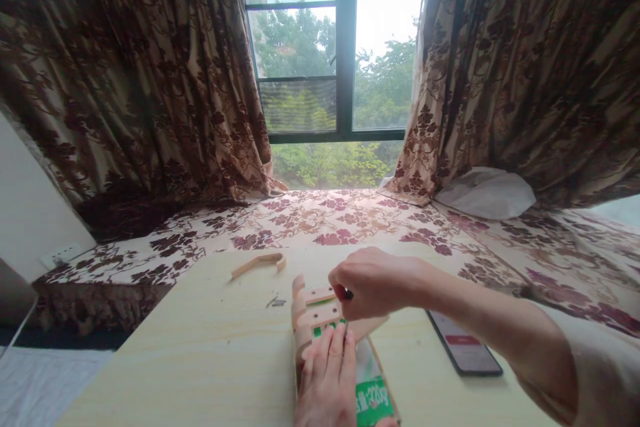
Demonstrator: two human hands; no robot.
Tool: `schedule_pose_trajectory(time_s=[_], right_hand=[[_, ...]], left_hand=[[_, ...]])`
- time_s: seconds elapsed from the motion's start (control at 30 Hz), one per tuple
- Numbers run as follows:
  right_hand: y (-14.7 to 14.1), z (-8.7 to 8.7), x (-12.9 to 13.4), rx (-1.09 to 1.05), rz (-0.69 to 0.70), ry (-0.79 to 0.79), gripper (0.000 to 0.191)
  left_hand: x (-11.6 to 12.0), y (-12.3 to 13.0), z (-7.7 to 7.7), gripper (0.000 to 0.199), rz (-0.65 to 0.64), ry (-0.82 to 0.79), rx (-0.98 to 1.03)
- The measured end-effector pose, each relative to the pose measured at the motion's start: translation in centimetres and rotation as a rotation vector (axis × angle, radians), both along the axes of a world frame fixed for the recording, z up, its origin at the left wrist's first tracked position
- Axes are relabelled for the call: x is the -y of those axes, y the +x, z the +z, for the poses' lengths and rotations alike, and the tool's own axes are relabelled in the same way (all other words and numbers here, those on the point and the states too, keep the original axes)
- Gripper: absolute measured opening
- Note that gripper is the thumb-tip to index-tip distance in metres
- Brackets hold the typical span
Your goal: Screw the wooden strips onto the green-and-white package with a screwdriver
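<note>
Near the front of the table, a light wooden assembly [323, 312] with rounded side pieces and dark screw heads rests on a box [374, 400] with green and white print. My left hand [327, 373] lies across the assembly, fingers extended and pressing on it, holding it against the box; a thumb tip shows at the box's right edge. Above the far right part of the assembly, my right hand [365, 283] is closed in a fist round a screwdriver [349, 294]. Only a dark bit of its handle and a thin shaft pointing down show; its tip is hidden by the left fingers.
A curved wooden strip [260, 263] and several small screws [276, 303] lie left of the assembly on the pale table [200, 347]. A phone [465, 343] with a lit screen lies at right. Beyond are a flower-patterned bench cover [330, 220], a white bag [487, 192], curtains and a window.
</note>
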State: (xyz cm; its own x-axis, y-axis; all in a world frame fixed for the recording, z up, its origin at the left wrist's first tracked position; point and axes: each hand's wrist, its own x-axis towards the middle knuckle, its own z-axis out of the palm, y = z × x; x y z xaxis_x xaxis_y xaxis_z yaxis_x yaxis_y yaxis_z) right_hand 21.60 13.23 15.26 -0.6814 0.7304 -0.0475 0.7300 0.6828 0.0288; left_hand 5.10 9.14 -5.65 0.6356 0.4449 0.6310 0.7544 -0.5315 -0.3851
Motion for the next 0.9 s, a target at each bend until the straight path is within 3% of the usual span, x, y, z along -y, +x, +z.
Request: schedule_pose_trajectory(time_s=[0.37,0.67,0.9], right_hand=[[-0.5,0.6,0.0,0.037,0.011,-0.025,0.024],[-0.9,1.3,0.5,0.109,-0.004,-0.051,0.025],[-0.3,2.2,0.0,0.169,0.004,-0.158,0.029]], left_hand=[[0.6,0.1,1.4,0.099,-0.015,-0.143,0.048],[1.6,2.2,1.3,0.073,0.107,-0.143,0.116],[2.6,3.1,3.0,0.062,0.126,-0.162,0.214]])
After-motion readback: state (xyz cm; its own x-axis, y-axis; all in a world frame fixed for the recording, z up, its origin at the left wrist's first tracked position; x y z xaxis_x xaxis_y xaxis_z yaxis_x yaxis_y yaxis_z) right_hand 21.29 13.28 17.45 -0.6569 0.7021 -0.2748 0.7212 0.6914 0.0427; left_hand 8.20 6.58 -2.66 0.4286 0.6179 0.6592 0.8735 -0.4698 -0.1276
